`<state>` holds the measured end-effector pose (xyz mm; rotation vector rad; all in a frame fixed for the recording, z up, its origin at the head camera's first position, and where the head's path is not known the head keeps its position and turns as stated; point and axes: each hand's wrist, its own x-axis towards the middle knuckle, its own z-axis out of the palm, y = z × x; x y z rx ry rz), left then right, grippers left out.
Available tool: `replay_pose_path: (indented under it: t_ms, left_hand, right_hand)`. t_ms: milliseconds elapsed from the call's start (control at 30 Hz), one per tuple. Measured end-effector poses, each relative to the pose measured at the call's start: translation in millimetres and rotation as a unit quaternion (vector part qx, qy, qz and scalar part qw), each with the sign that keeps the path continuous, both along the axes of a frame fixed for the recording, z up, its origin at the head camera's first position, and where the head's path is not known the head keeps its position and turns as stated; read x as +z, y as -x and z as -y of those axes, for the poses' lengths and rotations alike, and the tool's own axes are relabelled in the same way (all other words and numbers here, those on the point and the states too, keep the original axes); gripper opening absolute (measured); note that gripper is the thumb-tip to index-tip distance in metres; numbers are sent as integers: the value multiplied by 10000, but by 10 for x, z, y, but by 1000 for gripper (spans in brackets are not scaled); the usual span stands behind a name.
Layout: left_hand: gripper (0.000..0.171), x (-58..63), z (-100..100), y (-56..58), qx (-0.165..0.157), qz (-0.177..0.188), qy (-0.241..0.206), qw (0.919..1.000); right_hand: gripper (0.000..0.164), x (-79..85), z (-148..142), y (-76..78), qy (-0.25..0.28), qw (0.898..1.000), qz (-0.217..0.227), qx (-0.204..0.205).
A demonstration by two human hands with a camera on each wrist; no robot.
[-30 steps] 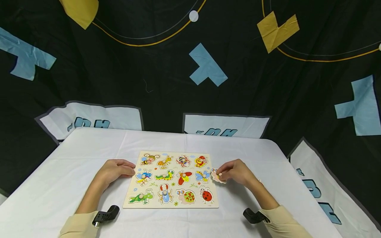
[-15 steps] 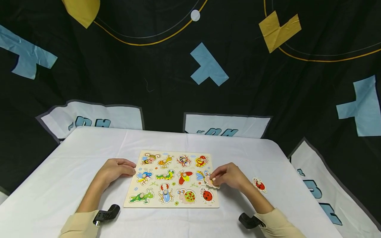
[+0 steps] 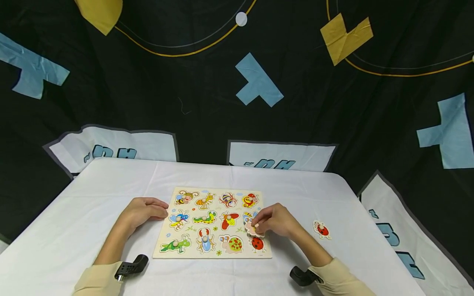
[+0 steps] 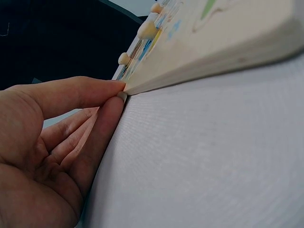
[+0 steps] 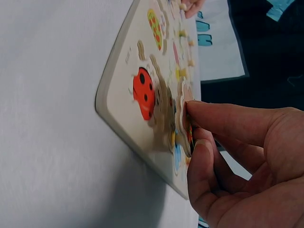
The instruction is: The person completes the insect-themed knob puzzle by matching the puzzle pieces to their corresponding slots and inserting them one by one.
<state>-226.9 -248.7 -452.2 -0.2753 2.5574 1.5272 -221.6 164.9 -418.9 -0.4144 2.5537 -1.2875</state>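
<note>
A wooden peg puzzle board (image 3: 187, 256) printed with insects lies on the white table. My left hand (image 3: 145, 211) pinches its left edge; in the left wrist view, thumb and finger (image 4: 78, 92) meet at that edge. The right hand (image 3: 275, 222) holds a snail puzzle piece (image 3: 253, 228) between thumb and fingers, tilted above the board's right side. In the right wrist view the piece (image 5: 182, 116) stands edge-on, its picture mostly hidden. Below it are the ladybug recess (image 3: 257, 244) and, to the left, the snail recess (image 3: 233, 244). Neither shows a knob.
A loose ladybug piece (image 3: 321, 230) lies on the tablecloth (image 3: 296, 185) right of the board. Several knobbed insect pieces, such as the caterpillar (image 3: 205, 218) and beetle (image 3: 205, 241), sit in the board. A black curtain (image 3: 166, 94) hangs behind the table.
My right hand has moved left with the snail piece, from beside the board to over it. The loose ladybug piece has come out from behind the right arm. The left hand has stayed put.
</note>
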Motion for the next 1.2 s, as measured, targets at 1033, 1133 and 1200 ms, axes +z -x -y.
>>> replay_pose_path:
  t_ms: [1033, 1133, 1200]
  left_hand:
    - [37, 15, -7, -13, -28, 18, -67, 10000]
    - [38, 12, -1, -10, -33, 35, -99, 9999]
    - [38, 11, 5, -9, -31, 39, -103, 9999]
  right_hand:
    - [12, -9, 416, -95, -88, 9987, 187, 470]
    - [12, -21, 452, -102, -30, 9984, 201, 525]
    - [13, -30, 474, -109, -32, 9981, 203, 574]
